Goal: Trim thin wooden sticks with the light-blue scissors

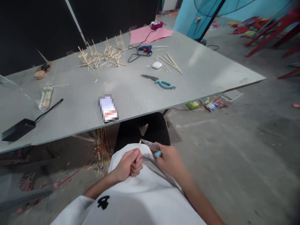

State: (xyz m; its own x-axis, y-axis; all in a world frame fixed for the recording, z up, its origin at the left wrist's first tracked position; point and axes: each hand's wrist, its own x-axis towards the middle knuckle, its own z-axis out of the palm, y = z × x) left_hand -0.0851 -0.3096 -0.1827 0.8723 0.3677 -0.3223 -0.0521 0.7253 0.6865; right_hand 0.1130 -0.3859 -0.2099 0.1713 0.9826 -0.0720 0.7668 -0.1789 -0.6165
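Observation:
Over my lap, my left hand (131, 163) is closed on a thin wooden stick (140, 144), whose pale tip sticks up past the fingers. Just right of it, my right hand (169, 157) grips a cutting tool (151, 144) with a light blue handle. Its metal blade points left and reaches close to the stick's tip; whether they touch I cannot tell. On the table (131, 93) lie another pair of blue-handled scissors (164, 83), several loose sticks (172, 64) and a cluster of joined stick frames (100, 57).
A phone (108, 108) lies near the table's front edge. Farther back are a blue glue gun (145, 48), a white case (157, 65) and pink sheets (150, 35). At left are a black pan (20, 129) and bundled sticks (46, 97). Red chairs (276, 31) stand right.

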